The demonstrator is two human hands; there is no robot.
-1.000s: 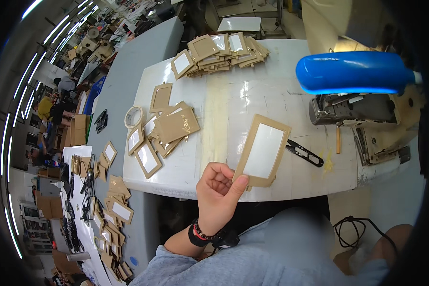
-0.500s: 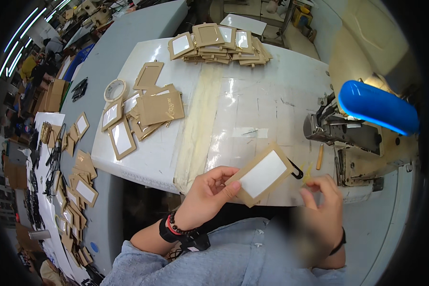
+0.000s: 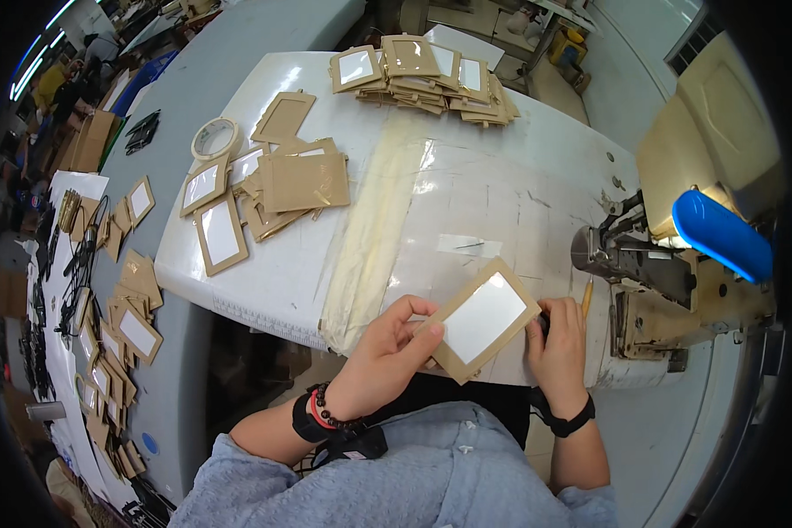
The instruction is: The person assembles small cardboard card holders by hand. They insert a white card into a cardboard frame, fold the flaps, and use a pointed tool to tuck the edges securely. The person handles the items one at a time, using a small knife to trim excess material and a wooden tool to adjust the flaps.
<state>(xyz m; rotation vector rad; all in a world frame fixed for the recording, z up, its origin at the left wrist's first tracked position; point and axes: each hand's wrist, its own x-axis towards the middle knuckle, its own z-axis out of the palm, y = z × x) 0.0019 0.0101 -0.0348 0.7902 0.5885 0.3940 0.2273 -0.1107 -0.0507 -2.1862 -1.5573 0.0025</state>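
Flanking the held card frame (image 3: pixel 482 319): sewing machine (image 3: pixel 651 264) right; frame pile (image 3: pixel 264 189) left.

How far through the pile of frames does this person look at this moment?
Judging by the piles only: a stack of tan frames sits at the table's far edge, possibly finished. In hand: the left hand holds one white-windowed frame near the sewing machine, with the right hand at its edge. A loose heap of frames lies to the left, seemingly still waiting.
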